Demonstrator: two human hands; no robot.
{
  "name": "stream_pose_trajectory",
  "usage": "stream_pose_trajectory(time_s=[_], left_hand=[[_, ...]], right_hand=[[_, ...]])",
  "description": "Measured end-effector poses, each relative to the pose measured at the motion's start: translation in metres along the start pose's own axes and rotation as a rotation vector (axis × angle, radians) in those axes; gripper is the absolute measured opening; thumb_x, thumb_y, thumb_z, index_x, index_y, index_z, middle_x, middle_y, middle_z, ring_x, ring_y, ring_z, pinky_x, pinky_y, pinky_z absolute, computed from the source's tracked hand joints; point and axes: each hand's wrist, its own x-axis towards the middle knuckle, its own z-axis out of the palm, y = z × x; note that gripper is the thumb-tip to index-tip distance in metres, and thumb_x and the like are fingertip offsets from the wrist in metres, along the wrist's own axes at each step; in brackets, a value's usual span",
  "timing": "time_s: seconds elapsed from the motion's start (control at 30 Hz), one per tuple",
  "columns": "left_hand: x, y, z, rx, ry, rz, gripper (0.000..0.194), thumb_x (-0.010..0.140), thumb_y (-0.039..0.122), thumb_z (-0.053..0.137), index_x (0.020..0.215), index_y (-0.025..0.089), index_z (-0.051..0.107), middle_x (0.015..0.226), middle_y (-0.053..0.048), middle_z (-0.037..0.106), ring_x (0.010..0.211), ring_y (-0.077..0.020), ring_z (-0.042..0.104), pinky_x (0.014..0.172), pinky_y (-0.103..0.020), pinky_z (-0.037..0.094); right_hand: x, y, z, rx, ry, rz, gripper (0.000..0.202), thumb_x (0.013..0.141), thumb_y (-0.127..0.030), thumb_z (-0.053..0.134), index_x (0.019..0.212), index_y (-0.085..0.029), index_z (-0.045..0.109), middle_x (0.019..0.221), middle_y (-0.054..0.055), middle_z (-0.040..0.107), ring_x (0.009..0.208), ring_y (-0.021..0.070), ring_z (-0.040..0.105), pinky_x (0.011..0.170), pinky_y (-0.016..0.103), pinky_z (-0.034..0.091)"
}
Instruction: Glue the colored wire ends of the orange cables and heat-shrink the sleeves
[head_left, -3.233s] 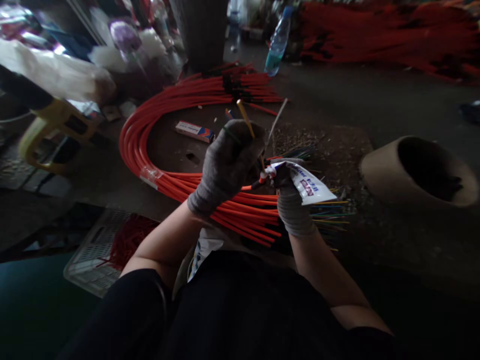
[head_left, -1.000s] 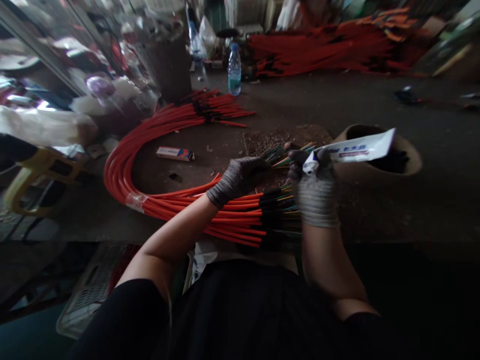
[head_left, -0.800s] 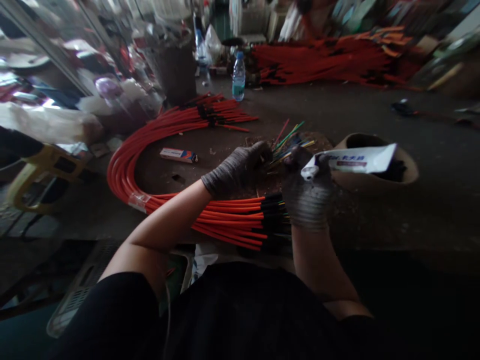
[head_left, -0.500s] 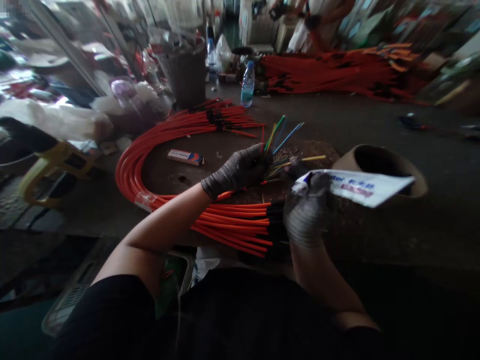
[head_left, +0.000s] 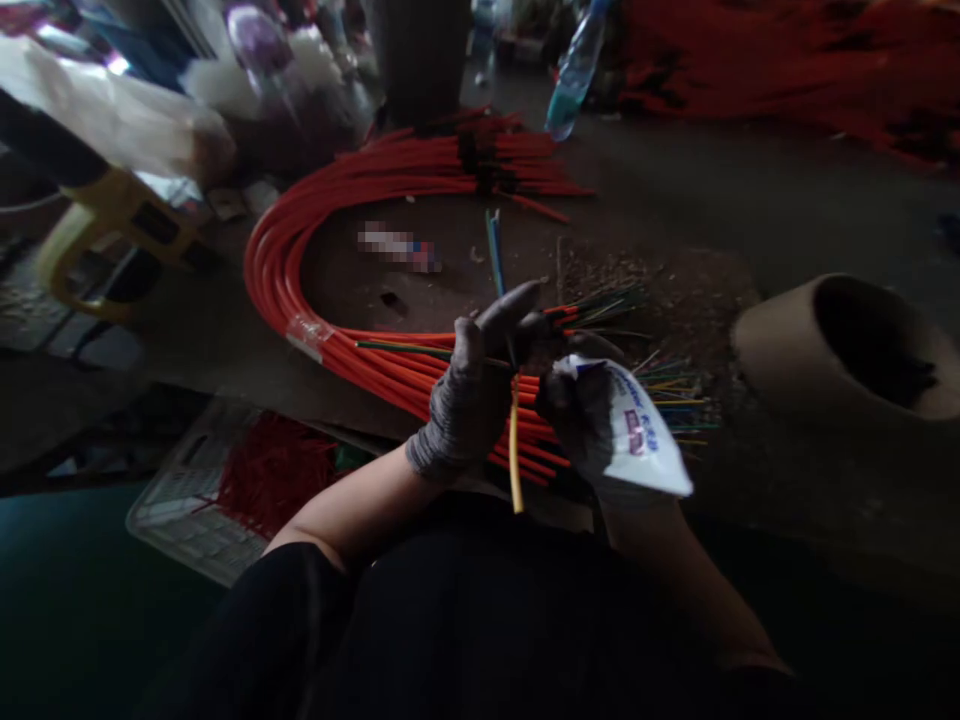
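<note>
My left hand (head_left: 469, 410), in a grey glove, is closed around several thin wires. Blue and green wire ends (head_left: 494, 250) stick up past its fingers, and a yellow wire (head_left: 514, 460) hangs below. In my gloved right hand (head_left: 585, 420) is a white squeeze tube (head_left: 641, 430) with blue lettering, its flat end pointing down and right. Both hands are close together, above a curved bundle of orange cables (head_left: 274, 260) on the bench. Stripped multicoloured wire ends (head_left: 679, 395) show beyond my right hand. The tube's nozzle end is hidden by the fingers.
A cardboard ring (head_left: 780, 335) stands at the right. Behind are a water bottle (head_left: 574, 85), a dark bucket (head_left: 420, 60) and more red cables (head_left: 757, 70). A yellow-handled tool (head_left: 97, 240) sits left, above a white basket (head_left: 176, 510) of red strips.
The view has tilted down and leftward. My left hand has turned, so the wires point differently, and both hands are nearer together. The tube has swung from sideways to downward.
</note>
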Motion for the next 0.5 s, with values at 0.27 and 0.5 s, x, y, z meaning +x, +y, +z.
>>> stream_pose_trajectory(time_s=[0.27, 0.5], left_hand=[[-0.003, 0.013, -0.013, 0.228, -0.140, 0.089, 0.059, 0.106, 0.052, 0.035, 0.160, 0.033, 0.023, 0.161, -0.006, 0.044, 0.147, -0.0265, 0.046, 0.107, -0.041, 0.055], [-0.001, 0.004, -0.012, 0.177, -0.143, 0.113, 0.061, 0.107, 0.049, 0.001, 0.162, 0.030, 0.018, 0.166, -0.007, 0.037, 0.150, -0.0249, 0.042, 0.113, -0.045, 0.050]], right_hand=[[0.003, -0.010, 0.022, -0.296, -0.058, -0.278, 0.010, 0.094, -0.022, 0.057, 0.094, -0.028, 0.064, 0.095, 0.004, 0.069, 0.091, 0.0207, 0.066, 0.081, 0.033, 0.058], [0.006, 0.002, 0.014, -0.364, -0.106, -0.331, 0.010, 0.097, -0.028, 0.056, 0.101, -0.026, 0.065, 0.094, 0.004, 0.069, 0.085, 0.0186, 0.065, 0.075, 0.032, 0.056]])
